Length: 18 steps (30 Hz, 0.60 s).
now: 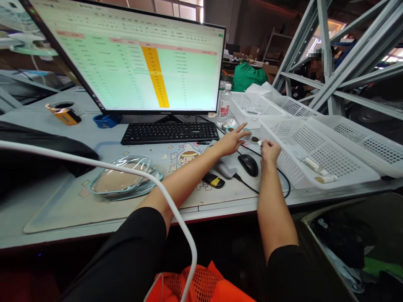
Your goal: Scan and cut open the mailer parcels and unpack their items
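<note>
My left hand [231, 142] reaches over the desk beyond the mouse, its fingers spread, next to a small round blue-rimmed item [229, 130]. Close by, my right hand [270, 151] is closed in a pinch at the near basket's left side. A small white bit shows at its fingertips, too small to name. Between my forearms lie a black mouse [248, 165] and a grey handheld device with a cable [226, 169], partly under my left arm. A black and yellow cutter [214, 180] rests nearer me. A dark round piece [255, 139] sits between my hands.
White perforated baskets [367, 173] stand at right, the near one holding small packets. A bottle [224, 105], keyboard [170, 132] and monitor [126, 63] are behind. Coiled clear tubing-like bundle [126, 178] lies left; a white cable [138, 171] crosses in front. Another person is beyond the metal frame [324, 37].
</note>
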{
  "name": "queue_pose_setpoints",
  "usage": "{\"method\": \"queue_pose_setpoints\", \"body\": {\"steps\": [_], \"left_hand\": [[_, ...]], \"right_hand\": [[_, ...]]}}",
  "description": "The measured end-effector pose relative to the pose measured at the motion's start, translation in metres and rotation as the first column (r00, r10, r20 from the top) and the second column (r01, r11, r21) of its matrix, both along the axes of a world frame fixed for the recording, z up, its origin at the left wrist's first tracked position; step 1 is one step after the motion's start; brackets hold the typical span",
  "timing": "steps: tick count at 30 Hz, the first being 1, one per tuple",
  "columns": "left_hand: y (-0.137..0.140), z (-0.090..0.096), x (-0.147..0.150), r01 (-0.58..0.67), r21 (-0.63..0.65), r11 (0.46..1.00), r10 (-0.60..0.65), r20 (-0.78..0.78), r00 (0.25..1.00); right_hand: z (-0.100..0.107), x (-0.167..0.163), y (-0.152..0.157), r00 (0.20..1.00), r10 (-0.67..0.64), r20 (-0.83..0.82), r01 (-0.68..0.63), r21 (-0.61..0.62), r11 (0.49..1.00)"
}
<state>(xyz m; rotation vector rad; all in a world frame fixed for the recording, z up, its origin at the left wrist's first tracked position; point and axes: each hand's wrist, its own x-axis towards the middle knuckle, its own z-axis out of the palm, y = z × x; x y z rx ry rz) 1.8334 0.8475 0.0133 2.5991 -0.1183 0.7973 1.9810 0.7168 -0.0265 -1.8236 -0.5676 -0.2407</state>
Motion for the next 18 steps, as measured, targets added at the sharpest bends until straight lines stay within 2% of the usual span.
{"method": "queue_pose_setpoints", "body": {"steps": [2, 3, 5, 6, 8, 10, 11, 13, 14, 16, 18], "left_hand": [[0.005, -0.003, -0.022, 0.024, -0.064, 0.998, -0.022, 0.027, 0.999], [0.008, -0.003, -0.036, 0.021, -0.102, 0.995, -0.015, 0.052, 0.999], [0.012, -0.005, -0.07, 0.006, -0.209, 0.978, 0.019, 0.117, 0.993], [0.013, -0.006, -0.088, 0.003, -0.276, 0.961, 0.035, 0.134, 0.99], [0.018, -0.009, -0.122, -0.011, -0.417, 0.909, 0.07, 0.128, 0.989], [0.027, -0.013, -0.15, -0.08, -0.513, 0.854, 0.141, 0.081, 0.987], [0.033, -0.015, -0.163, -0.151, -0.523, 0.839, 0.199, 0.036, 0.979], [0.049, -0.019, -0.185, -0.326, -0.459, 0.826, 0.318, -0.098, 0.943], [0.058, -0.021, -0.196, -0.398, -0.402, 0.824, 0.36, -0.17, 0.917], [0.072, -0.025, -0.219, -0.477, -0.301, 0.826, 0.402, -0.28, 0.872], [0.08, -0.03, -0.24, -0.483, -0.247, 0.84, 0.392, -0.338, 0.856]], "right_hand": [[0.01, -0.009, -0.002, 0.999, 0.012, -0.045, -0.005, 0.15, 0.989], [0.014, -0.018, -0.001, 0.995, 0.081, -0.066, -0.063, 0.239, 0.969], [0.022, -0.049, 0.005, 0.955, 0.286, -0.075, -0.238, 0.379, 0.894], [0.024, -0.069, 0.011, 0.918, 0.392, -0.063, -0.336, 0.404, 0.851], [0.025, -0.113, 0.024, 0.826, 0.562, -0.034, -0.518, 0.347, 0.782], [0.026, -0.152, 0.041, 0.741, 0.672, -0.022, -0.649, 0.236, 0.723], [0.026, -0.166, 0.051, 0.705, 0.709, -0.019, -0.699, 0.152, 0.699], [0.031, -0.183, 0.072, 0.68, 0.733, 0.012, -0.728, -0.101, 0.678], [0.035, -0.186, 0.084, 0.692, 0.72, 0.05, -0.682, -0.282, 0.675], [0.044, -0.184, 0.108, 0.727, 0.671, 0.147, -0.46, -0.622, 0.634], [0.052, -0.178, 0.131, 0.756, 0.62, 0.21, -0.242, -0.791, 0.563]]}}
